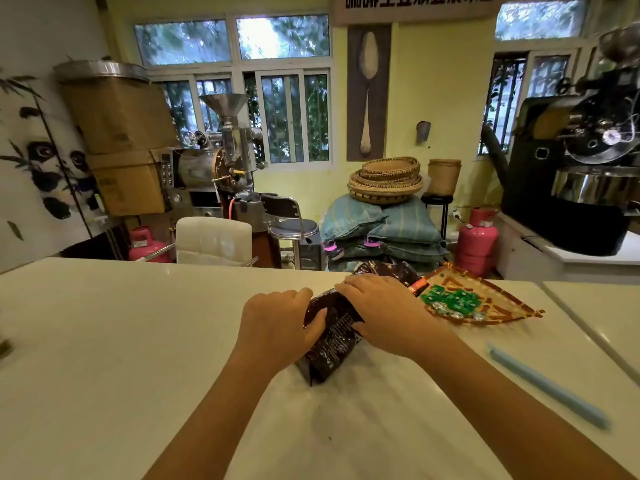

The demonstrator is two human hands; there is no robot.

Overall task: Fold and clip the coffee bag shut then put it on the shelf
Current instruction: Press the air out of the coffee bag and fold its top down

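Observation:
A dark brown coffee bag [332,344] lies on the white counter [121,341], its top end pointing away toward the far edge. My left hand [277,323] grips the bag's left side with the thumb pressed on its face. My right hand [384,310] lies palm down over the bag's upper part, covering it. The bag's far top [391,271] sticks out beyond my right hand, with an orange label at its edge. A long light-blue bar clip [547,386] rests on the counter to the right, apart from both hands.
A woven fan-shaped tray [502,299] with several green-wrapped sweets sits just right of the bag. Behind the counter stand a white chair [214,240], coffee roasters, sacks, baskets and pink gas cylinders. A seam [588,337] divides the counter at the right.

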